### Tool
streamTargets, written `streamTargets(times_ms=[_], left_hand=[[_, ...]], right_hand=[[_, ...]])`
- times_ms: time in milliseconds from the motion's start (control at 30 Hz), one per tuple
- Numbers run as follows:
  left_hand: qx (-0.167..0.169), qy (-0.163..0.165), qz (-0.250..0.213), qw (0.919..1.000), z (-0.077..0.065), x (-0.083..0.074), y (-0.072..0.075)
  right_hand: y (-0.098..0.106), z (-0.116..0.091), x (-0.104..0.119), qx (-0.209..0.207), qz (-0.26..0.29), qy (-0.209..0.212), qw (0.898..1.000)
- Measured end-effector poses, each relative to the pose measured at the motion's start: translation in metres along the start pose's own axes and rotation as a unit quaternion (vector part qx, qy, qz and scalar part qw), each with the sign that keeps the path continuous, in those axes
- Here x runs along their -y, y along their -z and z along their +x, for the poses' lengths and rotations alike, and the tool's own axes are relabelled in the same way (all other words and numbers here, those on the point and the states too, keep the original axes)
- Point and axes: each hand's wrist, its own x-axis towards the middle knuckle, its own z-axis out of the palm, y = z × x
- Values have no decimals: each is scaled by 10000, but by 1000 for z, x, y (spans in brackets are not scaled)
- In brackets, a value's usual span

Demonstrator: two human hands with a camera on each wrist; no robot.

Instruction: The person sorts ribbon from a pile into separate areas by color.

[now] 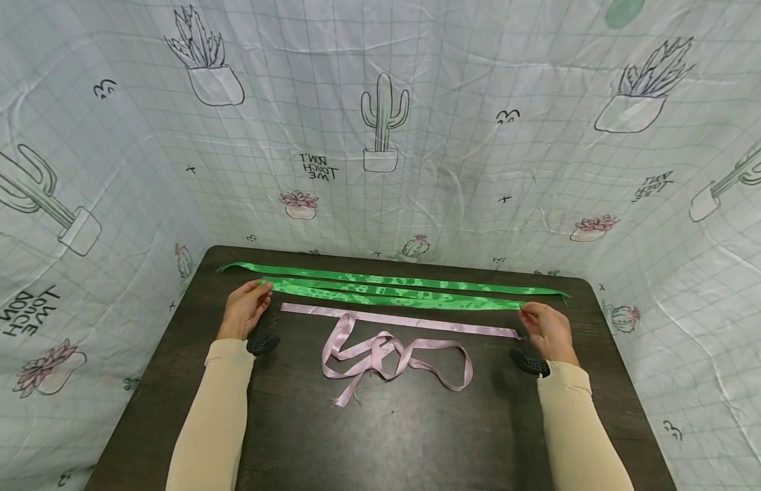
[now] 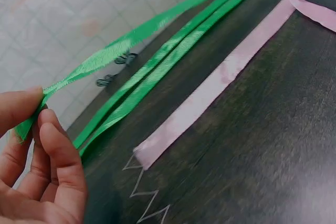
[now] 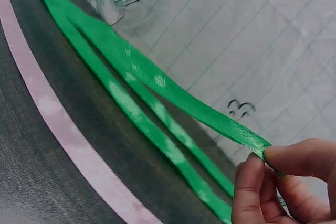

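Between my two hands a green satin ribbon (image 2: pixel 107 56) is stretched, raised above the dark table (image 1: pixel 307 436). My left hand (image 1: pixel 247 308) pinches one end between thumb and fingers, and a short tail pokes out below the thumb. At the other end, my right hand (image 1: pixel 547 329) pinches the ribbon (image 3: pixel 202 111) with thumb and fingertip. Two more green ribbons (image 3: pixel 142 119) lie side by side on the table beneath the raised one in the wrist views. Closer to me lies a straight pink ribbon strip (image 1: pixel 399 319), parallel to the green ones.
In front of the straight strip, a loose pink ribbon (image 1: pixel 408 354) lies in loops and folds, its frayed end toward me. White zigzag marks (image 2: pixel 144 192) show on the table near the strip's left end. A cactus-print curtain (image 1: pixel 380 204) hangs behind and at both sides.
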Motion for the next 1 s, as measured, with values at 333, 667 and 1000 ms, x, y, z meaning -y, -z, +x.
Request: streamTargets(times_ms=[333,667,1000], left_hand=[[-252,15,254,9994,14,7,-15],[-304,20,581,9978,20,6,-16],[-273,-31,627,9977,23,6,-17]], right_hand=[[-1,16,-8,-274,3,-233,9994],[1,25,-9,-382,304,-462,9977],[3,28,-14,-448,145,-506,9976]])
